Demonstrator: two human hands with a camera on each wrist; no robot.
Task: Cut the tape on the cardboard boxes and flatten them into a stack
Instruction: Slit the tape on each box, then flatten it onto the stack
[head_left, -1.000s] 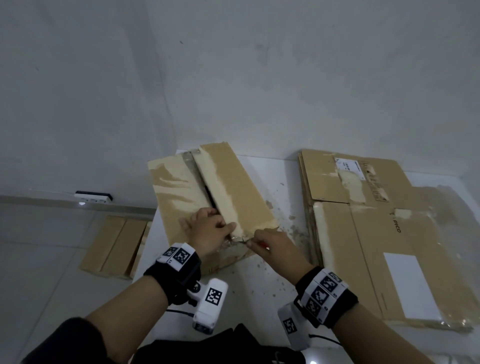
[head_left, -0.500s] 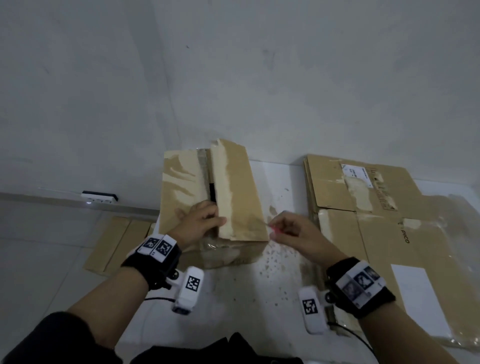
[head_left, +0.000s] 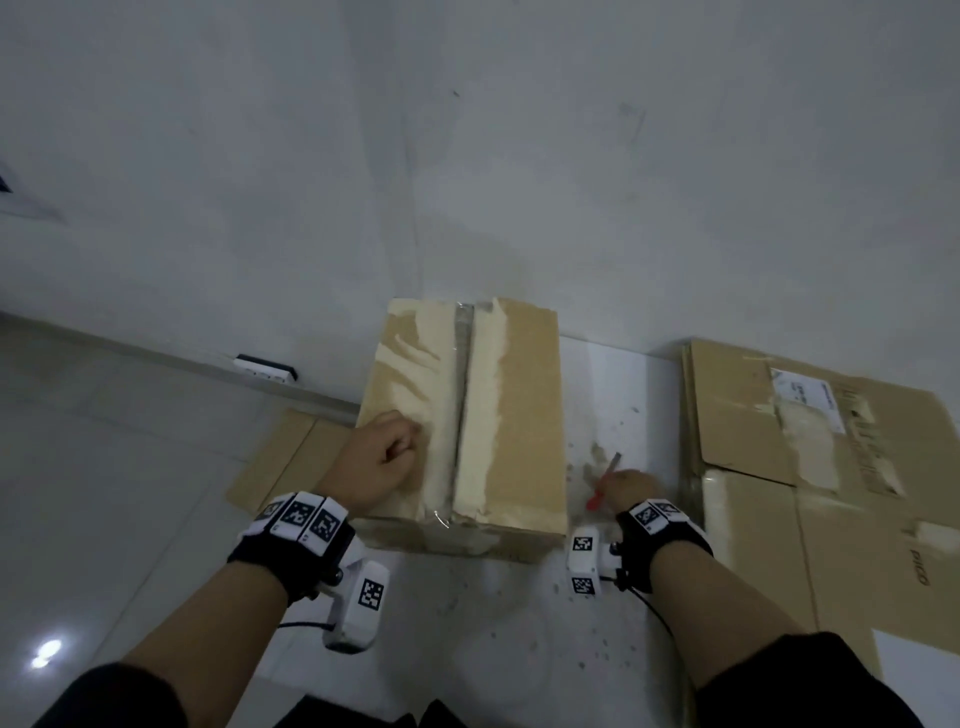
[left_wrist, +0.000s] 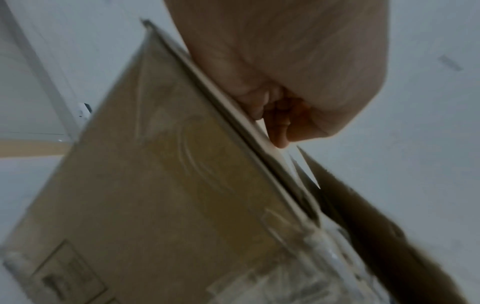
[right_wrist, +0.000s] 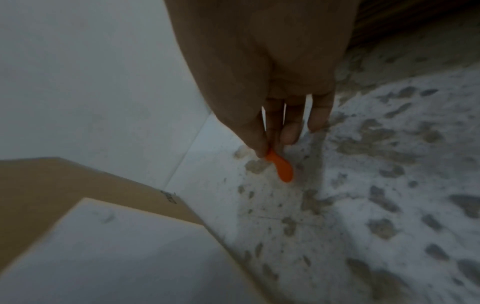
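Note:
A brown cardboard box (head_left: 511, 415) stands on the white table (head_left: 519, 623), its two top flaps lying flat with a slit seam (head_left: 460, 405) between them. My left hand (head_left: 384, 457) rests as a curled fist on the left flap, just left of the seam; the left wrist view shows the curled fingers (left_wrist: 278, 131) against the flap's top, holding nothing. My right hand (head_left: 626, 486) is low over the table to the right of the box and pinches a small cutter (head_left: 602, 483) with an orange handle (right_wrist: 281, 168), blade pointing away from me.
A stack of flattened cardboard (head_left: 831, 493) lies on the table at the right, close to my right hand. More flat cardboard (head_left: 280, 457) lies on the floor at the left, below a wall socket (head_left: 265, 366). The wall stands right behind the box. The tabletop is stained and speckled.
My right hand has drawn the cutter off the near end of the seam and out to the right of the box. My left hand slid from the seam onto the left flap. The raised right flap lies flat.

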